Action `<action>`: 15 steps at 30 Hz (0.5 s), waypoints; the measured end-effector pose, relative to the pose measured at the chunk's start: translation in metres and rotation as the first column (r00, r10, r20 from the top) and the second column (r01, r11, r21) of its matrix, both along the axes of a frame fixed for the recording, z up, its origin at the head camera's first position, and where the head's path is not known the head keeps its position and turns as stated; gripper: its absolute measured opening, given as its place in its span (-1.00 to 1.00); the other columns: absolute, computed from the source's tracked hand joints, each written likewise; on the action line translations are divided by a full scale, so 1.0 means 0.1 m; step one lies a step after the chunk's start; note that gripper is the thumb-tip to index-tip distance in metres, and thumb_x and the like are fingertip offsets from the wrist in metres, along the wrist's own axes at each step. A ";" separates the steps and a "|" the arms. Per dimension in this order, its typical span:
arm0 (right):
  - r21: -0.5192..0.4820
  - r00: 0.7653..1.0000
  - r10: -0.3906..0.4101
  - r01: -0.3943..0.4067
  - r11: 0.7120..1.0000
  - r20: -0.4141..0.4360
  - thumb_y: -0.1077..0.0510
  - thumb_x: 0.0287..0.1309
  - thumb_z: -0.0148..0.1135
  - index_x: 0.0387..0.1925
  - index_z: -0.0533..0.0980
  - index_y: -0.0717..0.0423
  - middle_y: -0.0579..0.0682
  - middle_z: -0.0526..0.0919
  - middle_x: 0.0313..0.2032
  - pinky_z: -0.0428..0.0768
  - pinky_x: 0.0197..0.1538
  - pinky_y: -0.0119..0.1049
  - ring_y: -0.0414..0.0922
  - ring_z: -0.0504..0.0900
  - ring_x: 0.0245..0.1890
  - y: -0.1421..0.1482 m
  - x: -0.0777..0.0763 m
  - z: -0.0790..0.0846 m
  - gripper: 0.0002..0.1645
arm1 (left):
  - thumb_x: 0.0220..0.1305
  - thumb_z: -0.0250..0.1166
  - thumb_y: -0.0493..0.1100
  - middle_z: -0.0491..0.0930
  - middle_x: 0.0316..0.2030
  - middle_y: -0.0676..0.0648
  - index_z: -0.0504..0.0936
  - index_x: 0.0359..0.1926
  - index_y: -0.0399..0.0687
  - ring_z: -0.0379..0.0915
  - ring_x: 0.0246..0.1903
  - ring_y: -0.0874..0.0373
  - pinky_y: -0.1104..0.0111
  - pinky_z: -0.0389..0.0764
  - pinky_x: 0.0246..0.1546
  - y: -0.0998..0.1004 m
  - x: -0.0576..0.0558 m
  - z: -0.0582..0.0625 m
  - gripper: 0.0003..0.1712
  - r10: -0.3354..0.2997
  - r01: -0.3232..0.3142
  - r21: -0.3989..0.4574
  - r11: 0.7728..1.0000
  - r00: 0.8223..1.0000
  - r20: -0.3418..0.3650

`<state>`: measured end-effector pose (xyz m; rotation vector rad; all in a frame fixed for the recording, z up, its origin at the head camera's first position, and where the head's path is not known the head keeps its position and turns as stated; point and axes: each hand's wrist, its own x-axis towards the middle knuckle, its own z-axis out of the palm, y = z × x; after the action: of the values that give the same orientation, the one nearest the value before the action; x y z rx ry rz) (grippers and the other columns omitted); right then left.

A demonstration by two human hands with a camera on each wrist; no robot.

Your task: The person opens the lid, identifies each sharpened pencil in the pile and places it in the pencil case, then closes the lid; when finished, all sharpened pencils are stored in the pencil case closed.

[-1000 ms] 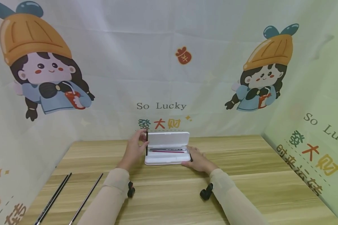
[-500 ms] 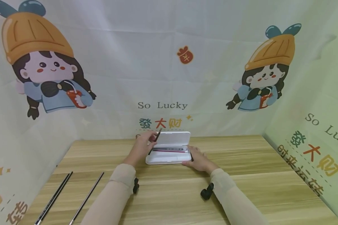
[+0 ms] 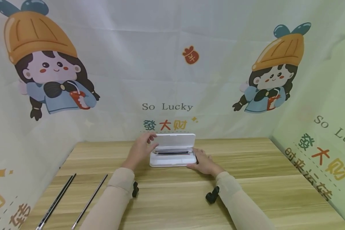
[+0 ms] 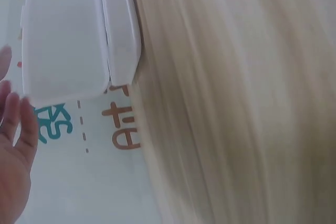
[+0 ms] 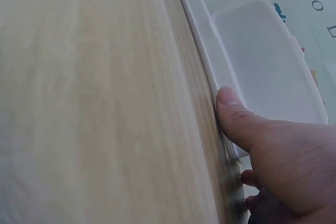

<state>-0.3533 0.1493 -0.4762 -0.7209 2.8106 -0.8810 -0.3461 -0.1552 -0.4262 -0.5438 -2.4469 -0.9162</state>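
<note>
A white pencil case (image 3: 166,161) stands on the table with its lid (image 3: 175,140) raised. Several thin pencils (image 3: 173,152), mostly dark, lie lengthwise inside it. My left hand (image 3: 141,149) is at the case's left end, beside the lid, holding nothing. In the left wrist view its loosely spread fingers (image 4: 27,129) are near the lid's corner. My right hand (image 3: 204,163) grips the right end of the case. The right wrist view shows the thumb (image 5: 239,116) pressed on the front wall; the other fingers are mostly hidden.
Two long dark rods (image 3: 57,199) with silvery near ends lie side by side on the table's left part. A single similar rod (image 3: 89,201) lies to their right. A printed cloth (image 3: 126,64) hangs close behind the table (image 3: 172,198).
My left hand brought a dark pencil from the case's left end, tilted it, and let it go among the others inside. The hand then drew back slightly left. My right hand stayed on the case.
</note>
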 end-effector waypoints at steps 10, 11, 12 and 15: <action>-0.016 1.000 0.005 -0.005 1.000 0.002 -0.10 0.32 0.32 0.58 0.04 0.11 0.23 0.20 0.50 -0.04 0.35 0.47 0.26 0.05 0.50 0.00 0.02 0.04 0.00 | 0.38 0.34 -0.15 0.46 0.22 -0.29 0.47 0.28 -0.27 0.34 0.26 -0.19 -0.05 0.38 0.33 -0.09 0.02 0.02 -0.47 0.060 -0.060 -0.005 0.998 0.998 0.029; -0.016 1.000 0.006 -0.006 1.000 0.003 -0.10 0.32 0.32 0.58 0.04 0.12 0.24 0.20 0.50 -0.04 0.35 0.47 0.27 0.05 0.51 0.00 0.02 0.04 0.00 | 0.41 0.31 -0.14 0.43 0.27 -0.30 0.44 0.32 -0.28 0.30 0.31 -0.21 -0.06 0.32 0.37 -0.09 0.01 0.01 -0.44 0.050 -0.049 -0.012 0.999 0.997 0.062; -0.014 1.000 0.006 -0.006 1.000 0.005 -0.10 0.32 0.32 0.58 0.04 0.11 0.24 0.19 0.50 -0.04 0.36 0.47 0.27 0.04 0.51 0.00 0.02 0.04 0.01 | 0.44 0.28 -0.13 0.41 0.32 -0.31 0.41 0.36 -0.28 0.27 0.35 -0.22 -0.07 0.27 0.40 -0.09 0.01 0.01 -0.43 0.038 -0.036 -0.024 0.999 0.995 0.096; -0.020 1.000 0.010 -0.010 1.000 0.007 -0.11 0.31 0.33 0.57 0.05 0.13 0.25 0.20 0.49 -0.04 0.35 0.48 0.29 0.03 0.51 0.00 0.01 0.03 0.01 | 0.48 0.23 -0.12 0.36 0.38 -0.31 0.33 0.42 -0.30 0.23 0.39 -0.22 -0.05 0.21 0.44 -0.09 0.01 0.00 -0.39 0.016 -0.009 -0.039 0.999 0.984 0.180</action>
<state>-0.3518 0.1492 -0.4733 -0.7327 2.7937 -0.9088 -0.3449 -0.1646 -0.4265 -0.4768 -2.6310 -0.9526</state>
